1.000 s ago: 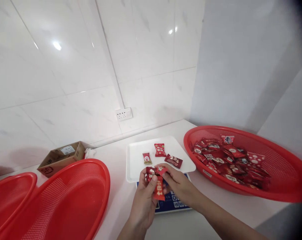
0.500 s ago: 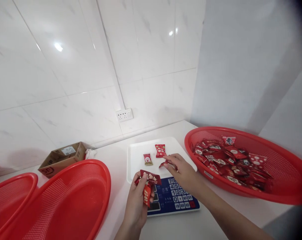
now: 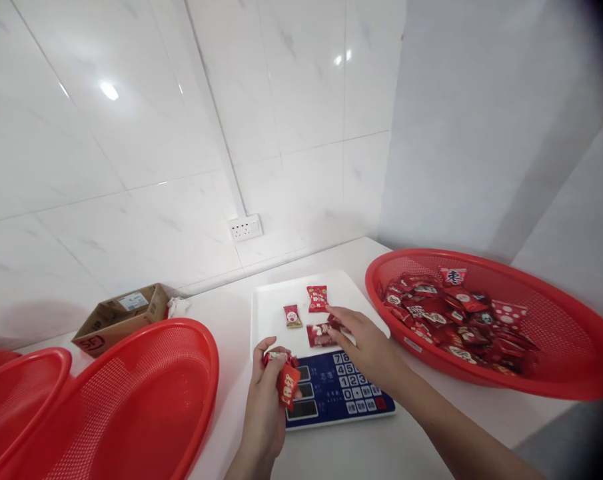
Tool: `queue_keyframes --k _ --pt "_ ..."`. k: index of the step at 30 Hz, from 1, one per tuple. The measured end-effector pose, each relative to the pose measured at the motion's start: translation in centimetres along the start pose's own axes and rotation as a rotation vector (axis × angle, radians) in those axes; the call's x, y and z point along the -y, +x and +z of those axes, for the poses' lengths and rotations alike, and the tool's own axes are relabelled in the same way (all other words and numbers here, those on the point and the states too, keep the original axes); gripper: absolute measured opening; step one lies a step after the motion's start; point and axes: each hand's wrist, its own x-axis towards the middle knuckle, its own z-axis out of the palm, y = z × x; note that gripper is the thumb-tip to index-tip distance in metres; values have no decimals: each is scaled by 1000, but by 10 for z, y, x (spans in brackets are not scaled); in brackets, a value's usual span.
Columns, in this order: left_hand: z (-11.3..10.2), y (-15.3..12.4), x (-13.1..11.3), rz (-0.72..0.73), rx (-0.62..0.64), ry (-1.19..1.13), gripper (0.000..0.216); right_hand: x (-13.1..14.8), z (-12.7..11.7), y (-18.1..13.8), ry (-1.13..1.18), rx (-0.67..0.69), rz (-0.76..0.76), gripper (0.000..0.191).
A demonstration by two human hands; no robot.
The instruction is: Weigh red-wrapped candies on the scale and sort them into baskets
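My left hand (image 3: 267, 393) is closed round a few small wrapped candies, with an orange-red candy (image 3: 287, 385) sticking out between thumb and fingers. It is at the left front of a white digital scale (image 3: 272, 291) with a blue keypad. Over the scale's pan reaches my right hand (image 3: 366, 340), its thumb and index finger apart and touching a dark red candy (image 3: 320, 335). Part of another dark red wrapper shows beneath these fingers. Further back on the pan lie a red candy (image 3: 318, 299) and a smaller red-and-gold candy (image 3: 292, 316).
To the right, a big red basket (image 3: 571, 333) holds a heap of red-wrapped candies (image 3: 456, 313). Two more red baskets stand on the left, one nearer (image 3: 151, 400) and one at the edge (image 3: 21, 400). Behind them is an open cardboard box (image 3: 124, 317). A socket (image 3: 246, 228) is on the wall.
The dark red candy that stuck out of my left hand now lies on the pan under my right fingers. My left hand has drawn slightly left and down.
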Motion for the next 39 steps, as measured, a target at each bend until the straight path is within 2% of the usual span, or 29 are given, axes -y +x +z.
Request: queue_keyframes --k 3,8,14,18,21,27,30,34,37,39 --pt "-2 -4 -1 -32 52 -22 43 8 -2 -8 55 57 -7 39" --pt "4 -16 11 -91 247 173 53 26 -2 -35 312 377 67 38" --pt "2 -26 39 -84 341 447 93 25 -5 -60 292 510 56 33" --pt "-8 -32 52 -106 475 457 94 29 -10 -70 293 587 116 28" --pt "-14 -35 52 -163 505 449 89 26 -13 -70 321 572 190 28" --pt "-23 -39 35 -225 497 374 59 -3 -19 -48 449 252 360 22" --pt "-24 -42 28 -252 525 350 44 -12 -16 -45 479 200 397 23" --pt "-29 -47 29 -242 480 509 26 -16 2 -74 305 250 295 22" --pt "-38 -52 40 -241 497 673 24 -21 19 -111 160 449 54 25" --pt "-45 -55 47 -214 516 757 27 -25 29 -130 86 572 -102 37"
